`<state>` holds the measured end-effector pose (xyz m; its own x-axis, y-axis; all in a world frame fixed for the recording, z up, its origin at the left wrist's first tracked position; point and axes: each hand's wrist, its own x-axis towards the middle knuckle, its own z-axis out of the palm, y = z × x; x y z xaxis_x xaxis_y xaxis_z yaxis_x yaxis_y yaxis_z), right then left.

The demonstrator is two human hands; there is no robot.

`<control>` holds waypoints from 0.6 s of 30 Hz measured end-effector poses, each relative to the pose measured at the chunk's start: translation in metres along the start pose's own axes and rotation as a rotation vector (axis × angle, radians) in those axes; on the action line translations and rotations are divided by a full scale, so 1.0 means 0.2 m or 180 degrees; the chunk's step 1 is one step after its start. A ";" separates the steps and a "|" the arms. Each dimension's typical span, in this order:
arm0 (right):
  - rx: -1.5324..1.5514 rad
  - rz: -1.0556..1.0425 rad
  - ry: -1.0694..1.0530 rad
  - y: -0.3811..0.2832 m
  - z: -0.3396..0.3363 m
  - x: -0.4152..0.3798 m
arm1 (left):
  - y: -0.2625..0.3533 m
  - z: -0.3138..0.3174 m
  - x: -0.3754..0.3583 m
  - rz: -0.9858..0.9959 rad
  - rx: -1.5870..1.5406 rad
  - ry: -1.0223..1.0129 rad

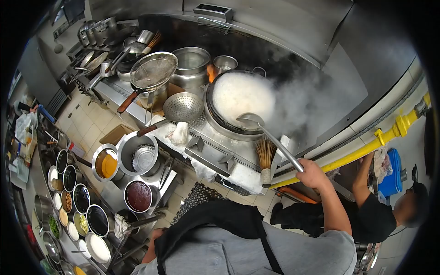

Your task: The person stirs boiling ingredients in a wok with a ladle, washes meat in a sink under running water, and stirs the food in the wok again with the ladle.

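My right hand (314,174) is closed round the end of a long-handled metal ladle (280,146). The ladle's bowl sits at the near edge of a wok (211,107) full of white, foaming liquid (243,94). Steam drifts from the wok to the right, and a flame (211,72) shows at its left rim. My left hand (158,233) is low beside my body, near the side counter with the pots; its fingers are mostly hidden. A bamboo wok brush (266,158) stands at the stove's front, below the ladle handle.
A perforated strainer (183,107) and a mesh skimmer (153,71) rest left of the wok. The side counter holds a pot of dark red liquid (138,196), a deep metal pot (137,154) and several seasoning containers. A yellow pipe (357,149) runs along the right. Another person (366,215) works there beside a blue bin (391,172).
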<state>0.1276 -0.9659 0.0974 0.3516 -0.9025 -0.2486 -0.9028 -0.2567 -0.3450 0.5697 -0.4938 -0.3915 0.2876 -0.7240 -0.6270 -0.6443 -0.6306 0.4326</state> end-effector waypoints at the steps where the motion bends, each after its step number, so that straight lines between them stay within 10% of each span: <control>1: -0.0076 -0.0083 0.0038 0.01 0.03 0.01 | 0.00 -0.01 0.00 -0.0004 -0.0005 -0.0012; 18: -0.0526 0.0305 0.0192 -0.11 0.58 0.57 | -0.07 0.05 -0.14 -0.0077 -0.0008 0.0365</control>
<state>0.2161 -1.0237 -0.0280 0.2511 -0.9434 -0.2168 -0.9615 -0.2174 -0.1679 0.5632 -0.4629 -0.3864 0.3824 -0.7357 -0.5591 -0.6344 -0.6489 0.4201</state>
